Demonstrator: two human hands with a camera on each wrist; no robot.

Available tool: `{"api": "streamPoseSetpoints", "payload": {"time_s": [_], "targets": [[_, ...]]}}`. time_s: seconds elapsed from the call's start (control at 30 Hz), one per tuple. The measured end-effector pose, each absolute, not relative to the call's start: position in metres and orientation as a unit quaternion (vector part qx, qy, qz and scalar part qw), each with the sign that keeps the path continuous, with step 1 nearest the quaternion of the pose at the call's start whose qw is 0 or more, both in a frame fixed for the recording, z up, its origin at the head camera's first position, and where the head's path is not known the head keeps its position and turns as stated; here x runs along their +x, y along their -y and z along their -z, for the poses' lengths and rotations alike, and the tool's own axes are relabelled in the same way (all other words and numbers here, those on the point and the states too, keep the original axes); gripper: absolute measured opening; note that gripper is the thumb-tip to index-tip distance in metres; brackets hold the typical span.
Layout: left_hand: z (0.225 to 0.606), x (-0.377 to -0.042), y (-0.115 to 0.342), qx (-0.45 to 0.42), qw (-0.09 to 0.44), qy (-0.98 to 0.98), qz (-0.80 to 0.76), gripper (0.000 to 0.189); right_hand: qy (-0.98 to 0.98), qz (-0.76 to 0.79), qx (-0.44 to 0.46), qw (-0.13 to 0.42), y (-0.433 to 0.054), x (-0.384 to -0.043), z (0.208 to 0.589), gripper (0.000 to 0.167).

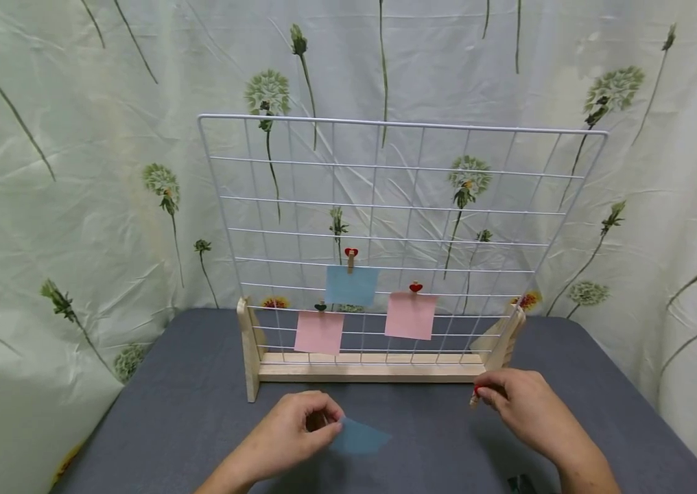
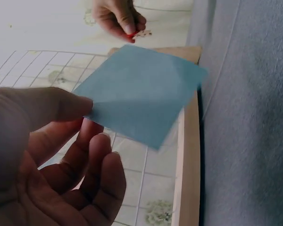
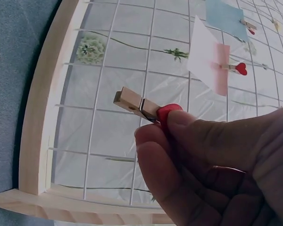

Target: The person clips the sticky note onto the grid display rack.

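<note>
My left hand [image 1: 301, 429] pinches a blue paper square [image 2: 141, 94] by one edge between thumb and forefinger, above the table in front of the rack. Between thumb and fingertips, my right hand [image 1: 524, 405] grips a small wooden clothespin [image 3: 134, 102] by its end with the red heart [image 3: 167, 113]. The white wire grid [image 1: 379, 206] stands upright behind both hands. Clipped to it are a blue paper [image 1: 351, 285] with a red-heart clothespin [image 1: 351, 259], a pink paper [image 1: 410, 317] with another red-heart clothespin [image 1: 416, 287], and a lower-left pink paper [image 1: 319, 333] with a dark-heart clothespin [image 1: 320, 307].
A wooden base [image 1: 373, 372] with end supports holds the grid on the dark grey table [image 1: 194, 418]. Near the right forearm lies a small dark object [image 1: 521, 484], cut off by the frame edge. A flower-patterned curtain [image 1: 108, 171] hangs behind.
</note>
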State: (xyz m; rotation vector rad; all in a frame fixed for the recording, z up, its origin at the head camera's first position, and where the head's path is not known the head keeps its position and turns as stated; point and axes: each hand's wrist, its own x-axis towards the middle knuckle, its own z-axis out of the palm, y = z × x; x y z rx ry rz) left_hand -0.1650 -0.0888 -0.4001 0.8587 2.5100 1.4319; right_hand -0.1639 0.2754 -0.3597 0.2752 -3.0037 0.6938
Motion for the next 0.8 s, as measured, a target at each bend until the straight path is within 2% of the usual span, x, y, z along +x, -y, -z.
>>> {"api": "streamPoseSetpoints", "payload": {"time_s": [0.13,0.37,0.8], "targets": [[0.399,-0.165,0.082,0.267,0.059,-0.838,-0.473,0.000,0.970,-0.221,0.093,0.044,-0.276,-0.162,0.356,0.011],[0.394,-0.166,0.070,0.230,0.044,-0.843,-0.484,0.007,0.956,-0.204,0.138,0.159,-0.278,-0.158,0.356,0.013],[0.367,-0.182,0.031,0.239,-0.013,-0.837,-0.493,0.004,0.925,-0.204,0.157,0.280,-0.275,-0.150,0.346,0.018]]}}
